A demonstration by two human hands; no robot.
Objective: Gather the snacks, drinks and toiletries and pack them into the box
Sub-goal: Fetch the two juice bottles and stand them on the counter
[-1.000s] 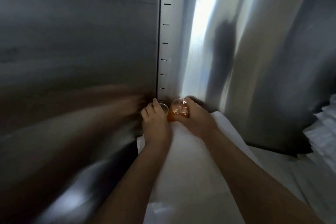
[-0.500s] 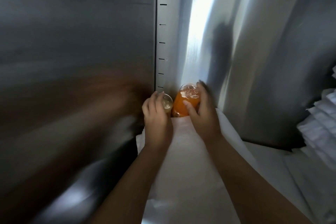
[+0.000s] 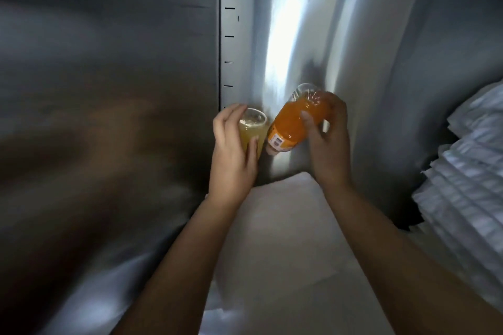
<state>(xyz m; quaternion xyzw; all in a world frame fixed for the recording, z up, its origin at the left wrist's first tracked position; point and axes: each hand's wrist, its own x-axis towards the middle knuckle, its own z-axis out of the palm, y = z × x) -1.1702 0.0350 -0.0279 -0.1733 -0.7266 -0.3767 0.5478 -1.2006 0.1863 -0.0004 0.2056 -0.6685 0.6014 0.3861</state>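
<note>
As left hand (image 3: 231,156) grips yellow bottle (image 3: 252,132) — right hand (image 3: 330,149) holds orange bottle (image 3: 292,122).

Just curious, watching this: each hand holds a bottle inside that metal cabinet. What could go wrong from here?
The right hand grips the orange bottle tilted, cap end down; it might slip. Its cap end is near the yellow bottle in the left hand, so they could knock together.
</note>
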